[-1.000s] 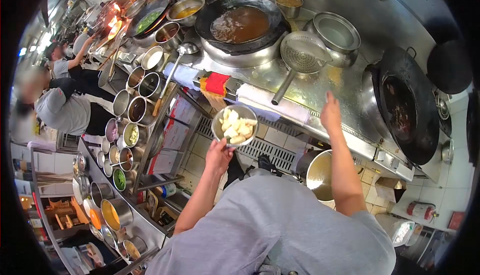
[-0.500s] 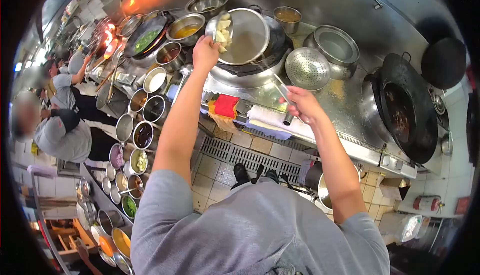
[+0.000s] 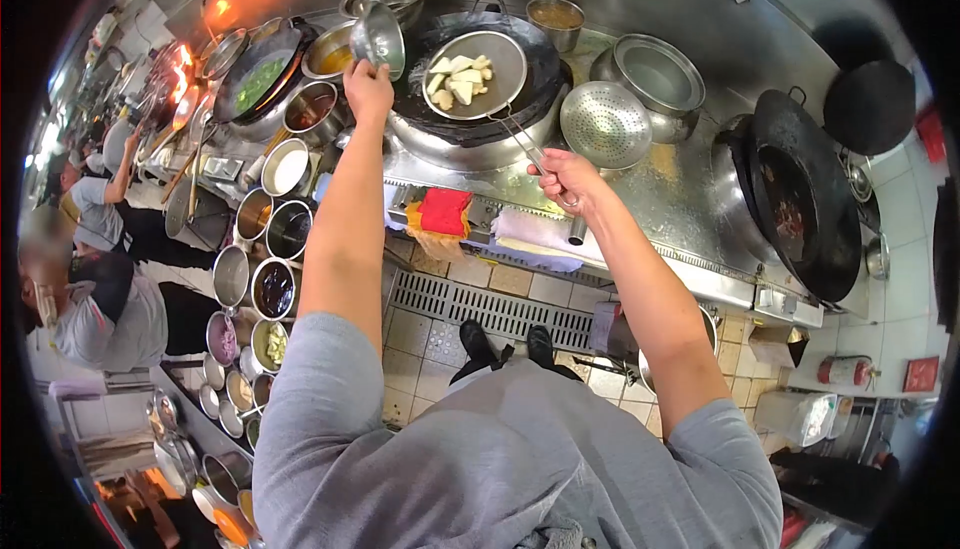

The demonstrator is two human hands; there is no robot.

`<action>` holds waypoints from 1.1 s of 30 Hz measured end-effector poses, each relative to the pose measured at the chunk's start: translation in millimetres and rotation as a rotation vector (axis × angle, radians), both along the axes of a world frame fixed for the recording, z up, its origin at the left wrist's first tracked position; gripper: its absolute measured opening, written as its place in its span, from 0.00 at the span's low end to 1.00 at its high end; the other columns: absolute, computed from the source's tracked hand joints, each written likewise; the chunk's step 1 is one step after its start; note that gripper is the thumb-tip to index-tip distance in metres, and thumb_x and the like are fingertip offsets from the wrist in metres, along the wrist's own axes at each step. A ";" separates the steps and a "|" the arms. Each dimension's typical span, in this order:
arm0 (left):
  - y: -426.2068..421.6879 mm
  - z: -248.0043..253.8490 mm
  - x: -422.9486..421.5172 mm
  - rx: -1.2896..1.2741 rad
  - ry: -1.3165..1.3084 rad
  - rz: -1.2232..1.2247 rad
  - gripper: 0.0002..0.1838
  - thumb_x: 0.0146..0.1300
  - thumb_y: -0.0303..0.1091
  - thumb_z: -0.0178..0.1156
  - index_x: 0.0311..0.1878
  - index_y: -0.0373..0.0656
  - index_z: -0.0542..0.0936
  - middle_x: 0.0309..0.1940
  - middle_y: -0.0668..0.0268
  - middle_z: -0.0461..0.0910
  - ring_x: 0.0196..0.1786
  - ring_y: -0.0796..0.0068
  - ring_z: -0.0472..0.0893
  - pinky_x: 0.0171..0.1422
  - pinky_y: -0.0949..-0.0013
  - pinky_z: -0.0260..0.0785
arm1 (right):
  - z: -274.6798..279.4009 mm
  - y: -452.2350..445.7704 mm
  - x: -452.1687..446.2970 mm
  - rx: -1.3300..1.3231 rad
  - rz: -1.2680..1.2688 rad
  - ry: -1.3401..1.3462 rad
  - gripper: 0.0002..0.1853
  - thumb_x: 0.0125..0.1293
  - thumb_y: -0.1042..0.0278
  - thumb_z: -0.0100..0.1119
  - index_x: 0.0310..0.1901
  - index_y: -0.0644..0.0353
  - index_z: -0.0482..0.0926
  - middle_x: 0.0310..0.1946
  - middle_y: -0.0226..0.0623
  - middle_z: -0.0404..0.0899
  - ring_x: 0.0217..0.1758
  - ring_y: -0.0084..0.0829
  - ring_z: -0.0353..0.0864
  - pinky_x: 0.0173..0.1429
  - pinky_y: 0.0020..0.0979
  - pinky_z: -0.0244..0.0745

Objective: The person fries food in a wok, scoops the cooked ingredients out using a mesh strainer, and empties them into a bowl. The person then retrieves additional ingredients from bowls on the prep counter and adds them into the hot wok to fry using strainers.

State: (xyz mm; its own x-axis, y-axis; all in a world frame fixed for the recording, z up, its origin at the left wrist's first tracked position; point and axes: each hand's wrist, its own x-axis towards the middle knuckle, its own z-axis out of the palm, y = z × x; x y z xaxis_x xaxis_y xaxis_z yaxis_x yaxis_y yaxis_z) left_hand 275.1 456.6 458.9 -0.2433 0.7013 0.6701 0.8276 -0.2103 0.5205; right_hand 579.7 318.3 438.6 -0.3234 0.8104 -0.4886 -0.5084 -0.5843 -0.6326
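Upper centre of the frame: pale cut pieces (image 3: 462, 79) lie in a round wire-mesh strainer (image 3: 507, 54), which sits over a black wok (image 3: 546, 64). Cannot tell whether the mesh touches anything inside the wok.

Right hand (image 3: 568, 179), right of centre: fingers curled closed round the strainer's handle. Left hand (image 3: 368, 92), upper left of centre: fingers bent in a pinch on the edge of a small metal bowl (image 3: 378, 41), tipped on its side; no pieces visible in it.

A perforated ladle (image 3: 606, 125) rests on the steel tabletop (image 3: 672, 211), just right of the strainer.

Step in hand, judged: pieces tipped out, strainer bearing them above the wok. Next move probably calls for a level strainer under a steady right grip, with the bowl kept clear of the rim.
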 end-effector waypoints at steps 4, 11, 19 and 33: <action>-60.6 -1.4 -16.5 -0.077 -0.850 -0.192 0.14 0.51 0.30 0.57 0.20 0.35 0.63 0.25 0.64 0.66 0.26 0.75 0.72 0.26 0.74 0.69 | -14.7 24.8 11.3 -0.024 0.024 0.047 0.11 0.55 0.81 0.38 0.41 0.60 0.57 0.31 0.44 0.69 0.13 0.16 0.57 0.10 0.14 0.50; -258.9 -67.9 -51.7 -0.217 -1.117 -0.137 0.09 0.55 0.32 0.54 0.25 0.40 0.65 0.24 0.66 0.68 0.25 0.79 0.70 0.32 0.75 0.69 | -7.5 58.8 44.1 0.118 0.030 -0.357 0.19 0.54 0.78 0.40 0.49 0.59 0.54 0.28 0.41 0.71 0.13 0.17 0.60 0.09 0.17 0.49; -481.0 -86.9 2.4 -0.169 -1.433 0.391 0.06 0.56 0.32 0.50 0.27 0.46 0.65 0.20 0.73 0.67 0.20 0.81 0.68 0.24 0.78 0.64 | 8.0 98.6 74.5 0.451 0.190 -0.945 0.11 0.53 0.74 0.44 0.39 0.62 0.67 0.26 0.39 0.73 0.14 0.24 0.65 0.13 0.26 0.57; -798.8 -87.9 131.1 0.679 -1.521 1.192 0.05 0.49 0.31 0.48 0.32 0.45 0.66 0.24 0.67 0.68 0.22 0.75 0.69 0.25 0.73 0.66 | -69.4 72.0 52.8 0.517 0.188 -0.446 0.08 0.58 0.73 0.43 0.36 0.67 0.71 0.12 0.28 0.60 0.11 0.18 0.53 0.12 0.19 0.44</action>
